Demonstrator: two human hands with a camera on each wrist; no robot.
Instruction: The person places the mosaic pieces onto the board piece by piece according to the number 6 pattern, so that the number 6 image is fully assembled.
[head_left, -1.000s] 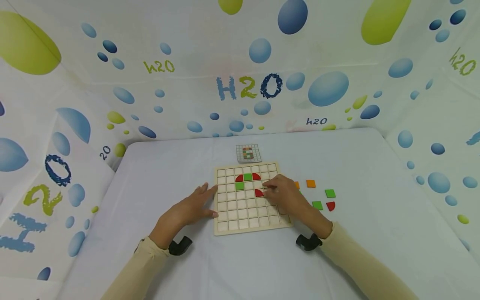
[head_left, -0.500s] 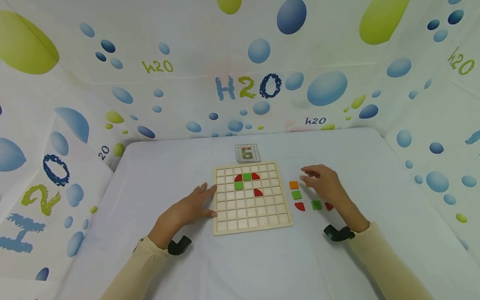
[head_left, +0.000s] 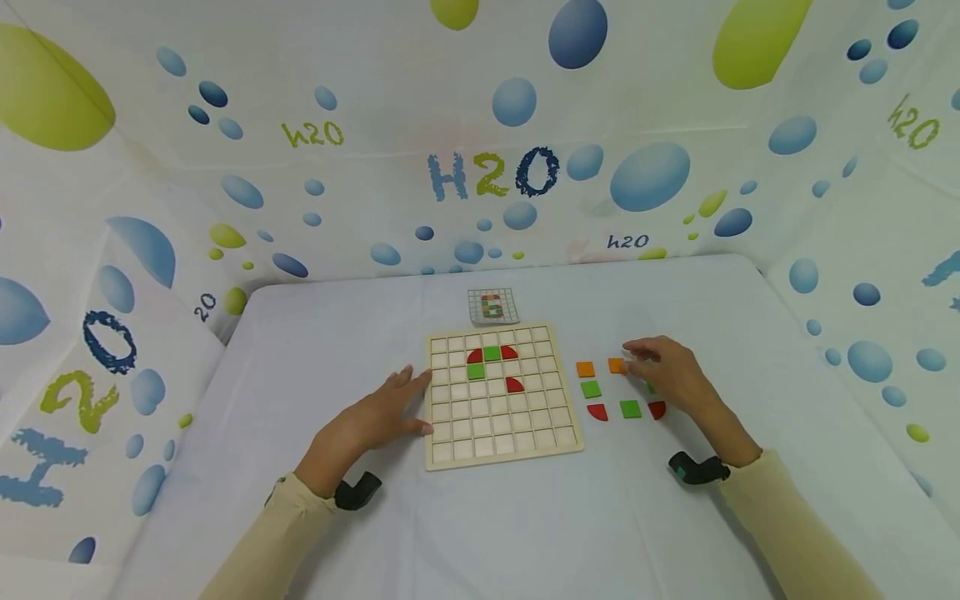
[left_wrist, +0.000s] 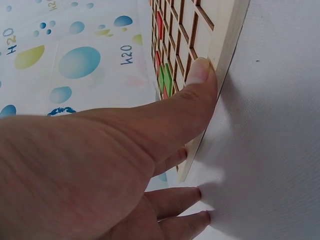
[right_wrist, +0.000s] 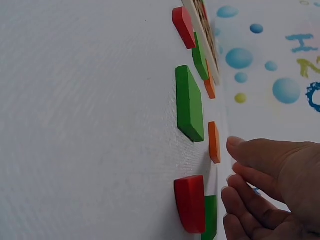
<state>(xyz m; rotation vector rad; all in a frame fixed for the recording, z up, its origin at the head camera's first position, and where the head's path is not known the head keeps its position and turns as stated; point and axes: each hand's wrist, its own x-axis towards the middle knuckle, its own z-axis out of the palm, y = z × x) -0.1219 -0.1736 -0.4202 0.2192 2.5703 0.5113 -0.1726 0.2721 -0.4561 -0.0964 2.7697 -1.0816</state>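
A wooden grid board lies on the white table. Its cells hold red quarter-circle tiles and green square tiles. My left hand rests at the board's left edge, fingers extended, its thumb on the rim in the left wrist view. Right of the board, my right hand hovers beside an orange square tile, thumb and fingers apart with nothing between them. The right wrist view has that orange tile just past the thumb tip. A green tile is partly hidden under the hand.
Other loose tiles lie right of the board: an orange square, green squares and red quarter circles. A small pattern card lies behind the board. A patterned cloth backs the table.
My right hand has left the board and moved right to the loose tiles, then slightly farther right and down near the orange tile. My left hand has stayed at the board's edge.
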